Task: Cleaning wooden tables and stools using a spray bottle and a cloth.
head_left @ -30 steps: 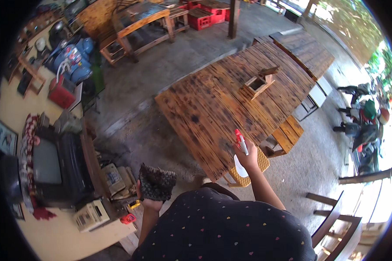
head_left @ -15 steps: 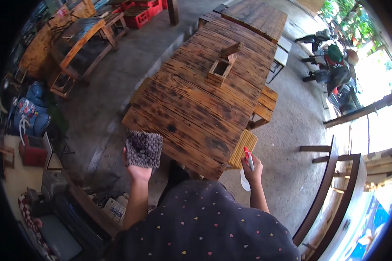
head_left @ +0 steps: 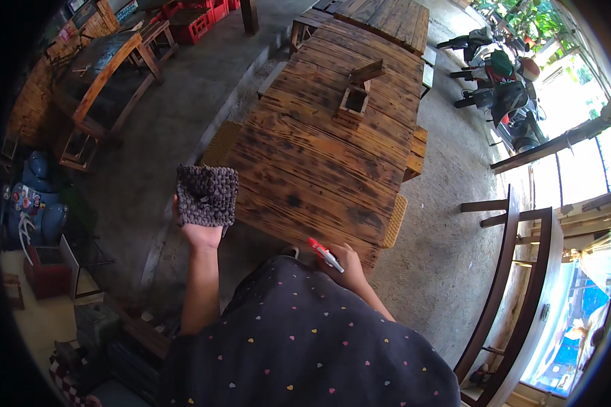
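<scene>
My left hand [head_left: 201, 235] is raised at the table's near left corner and holds up a dark grey woven cloth [head_left: 209, 195], thick and square, which covers most of the fingers. Near the table's front edge, my right hand [head_left: 349, 263] is closed around a spray bottle, its red and white trigger head [head_left: 327, 255] pointing up and left. The bottle's body is hidden below the hand. Between and beyond both hands stretches a long wooden table [head_left: 305, 169] of scorched brown planks. A small wooden box [head_left: 353, 105] with an upright back stands toward its far end.
Woven yellow stools [head_left: 395, 220] and a wooden bench [head_left: 416, 152] line the table's right side; another woven seat [head_left: 220, 144] is at the left. Motorbikes [head_left: 499, 85] are parked at the far right. A dark wooden frame [head_left: 536, 285] stands at right, a blue scooter [head_left: 37, 200] at left.
My body has turned and come nearer the table. My right hand has swung left with the spray bottle, from beside the stool to the table's front edge. The left hand still holds up the cloth.
</scene>
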Tool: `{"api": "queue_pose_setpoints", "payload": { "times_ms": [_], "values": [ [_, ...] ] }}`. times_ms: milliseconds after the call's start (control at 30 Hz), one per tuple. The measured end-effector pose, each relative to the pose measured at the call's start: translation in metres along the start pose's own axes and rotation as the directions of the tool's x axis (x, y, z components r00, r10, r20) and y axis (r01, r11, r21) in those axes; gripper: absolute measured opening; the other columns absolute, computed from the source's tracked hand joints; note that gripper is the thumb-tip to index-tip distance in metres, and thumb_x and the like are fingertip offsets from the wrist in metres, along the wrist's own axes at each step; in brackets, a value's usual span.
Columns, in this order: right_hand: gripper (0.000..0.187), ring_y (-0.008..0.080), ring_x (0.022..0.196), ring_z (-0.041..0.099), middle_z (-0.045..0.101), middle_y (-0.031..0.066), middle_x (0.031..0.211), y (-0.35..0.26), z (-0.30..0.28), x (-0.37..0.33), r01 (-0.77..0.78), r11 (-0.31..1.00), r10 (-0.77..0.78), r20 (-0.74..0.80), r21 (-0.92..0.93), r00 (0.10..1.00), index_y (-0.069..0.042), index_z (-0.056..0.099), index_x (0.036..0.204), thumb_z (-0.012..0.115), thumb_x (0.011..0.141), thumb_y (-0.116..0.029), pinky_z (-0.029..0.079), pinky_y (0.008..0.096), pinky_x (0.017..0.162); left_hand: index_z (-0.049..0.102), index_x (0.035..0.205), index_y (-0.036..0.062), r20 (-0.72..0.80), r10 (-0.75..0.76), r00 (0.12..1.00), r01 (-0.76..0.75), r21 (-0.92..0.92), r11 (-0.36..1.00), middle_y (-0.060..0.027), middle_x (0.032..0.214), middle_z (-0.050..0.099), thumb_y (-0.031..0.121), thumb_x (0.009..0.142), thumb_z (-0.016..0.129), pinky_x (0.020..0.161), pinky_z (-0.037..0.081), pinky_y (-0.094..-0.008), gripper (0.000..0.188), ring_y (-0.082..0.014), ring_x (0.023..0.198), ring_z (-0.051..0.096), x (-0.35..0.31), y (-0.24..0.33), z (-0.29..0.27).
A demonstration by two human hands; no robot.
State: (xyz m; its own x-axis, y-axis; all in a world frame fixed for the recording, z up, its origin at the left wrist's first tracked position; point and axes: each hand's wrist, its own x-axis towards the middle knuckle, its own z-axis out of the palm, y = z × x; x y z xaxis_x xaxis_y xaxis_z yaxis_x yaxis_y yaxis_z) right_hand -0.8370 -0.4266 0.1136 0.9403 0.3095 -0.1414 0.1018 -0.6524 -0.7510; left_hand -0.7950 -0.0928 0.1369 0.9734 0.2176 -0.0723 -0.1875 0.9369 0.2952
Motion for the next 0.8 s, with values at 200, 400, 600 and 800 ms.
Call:
{"api": "queue_pose_setpoints", "payload": {
  "times_ms": [200, 400, 600, 800],
  "values": [
    [0.019, 0.0379, 0.077, 0.058, 0.064, 0.0175, 0.075, -0.016, 0.039, 0.009, -0.025, 0.995, 0.023, 0.019, 0.093, 1.000, -0.006, 0.065, 0.081, 0.068, 0.076, -0.024, 0.048, 0.0455, 0.069, 0.055, 0.133, 0.0117, -0.045, -0.019, 0.999, 0.019, 0.007, 1.000, -0.0123, 0.138, 0.052, 0.045, 0.092, 0.048, 0.112, 0.031, -0.0521, 0.053, -0.0343, 0.131, 0.045, 0.001, 0.026, -0.021],
    [0.022, 0.0402, 0.072, 0.057, 0.062, 0.0192, 0.071, 0.032, 0.039, -0.036, -0.257, 0.966, 0.258, -0.230, 0.034, 0.938, -0.004, 0.060, 0.071, 0.068, 0.075, -0.024, 0.046, 0.0480, 0.066, 0.054, 0.134, 0.0113, -0.035, -0.045, 0.998, 0.045, -0.003, 0.999, -0.0123, 0.141, 0.050, 0.045, 0.092, 0.044, 0.113, 0.029, -0.0527, 0.054, -0.0357, 0.133, 0.042, 0.015, 0.041, -0.037],
    [0.019, 0.0394, 0.063, 0.061, 0.061, 0.0211, 0.066, 0.055, 0.004, -0.103, -0.451, 0.888, 0.445, -0.422, 0.093, 0.790, -0.002, 0.059, 0.067, 0.066, 0.074, -0.020, 0.047, 0.0435, 0.059, 0.052, 0.135, 0.0113, -0.189, -0.019, 0.982, 0.030, 0.058, 0.998, -0.0120, 0.142, 0.049, 0.047, 0.093, 0.040, 0.113, 0.028, -0.0533, 0.057, -0.0364, 0.133, 0.042, 0.034, 0.042, -0.039],
    [0.020, 0.0386, 0.069, 0.058, 0.062, 0.0175, 0.069, 0.052, 0.003, -0.101, -0.460, 0.887, 0.389, -0.472, -0.040, 0.791, -0.005, 0.060, 0.070, 0.067, 0.074, -0.023, 0.047, 0.0447, 0.067, 0.053, 0.134, 0.0099, -0.055, -0.062, 0.997, 0.064, 0.041, 0.997, -0.0127, 0.140, 0.051, 0.046, 0.093, 0.038, 0.112, 0.030, -0.0539, 0.057, -0.0370, 0.132, 0.043, 0.042, 0.028, -0.028]
  ]
}}
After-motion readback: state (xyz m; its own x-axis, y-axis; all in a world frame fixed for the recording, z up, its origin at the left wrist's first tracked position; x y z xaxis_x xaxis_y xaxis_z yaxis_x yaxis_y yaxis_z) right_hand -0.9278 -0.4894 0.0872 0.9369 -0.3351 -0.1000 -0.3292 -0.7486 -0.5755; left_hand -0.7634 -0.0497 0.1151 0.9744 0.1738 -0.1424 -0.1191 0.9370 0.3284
